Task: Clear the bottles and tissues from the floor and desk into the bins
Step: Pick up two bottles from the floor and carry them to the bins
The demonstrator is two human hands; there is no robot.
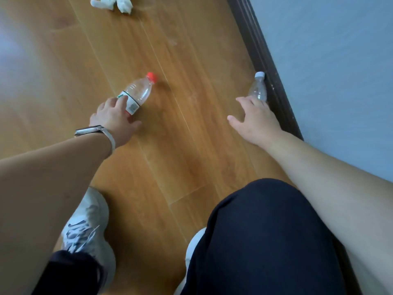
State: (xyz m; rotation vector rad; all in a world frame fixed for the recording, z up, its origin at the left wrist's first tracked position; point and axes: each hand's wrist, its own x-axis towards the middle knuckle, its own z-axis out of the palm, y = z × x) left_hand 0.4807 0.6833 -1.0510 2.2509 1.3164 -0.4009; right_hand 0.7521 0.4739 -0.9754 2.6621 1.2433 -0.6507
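Observation:
A clear plastic bottle with a red cap (139, 90) lies on the wooden floor. My left hand (114, 120) reaches over its lower, labelled end, fingers spread and touching the label. A smaller clear bottle with a white cap (258, 88) lies against the dark skirting board. My right hand (255, 120) is stretched out with straight fingers, its fingertips at the bottle's lower end. Crumpled white tissues (112, 3) lie on the floor at the top edge of the view.
A dark skirting board (268, 60) and a pale blue wall (329, 71) bound the floor on the right. My two shoes (89, 226) and dark trouser legs (265, 241) fill the bottom of the view. No bin is in view.

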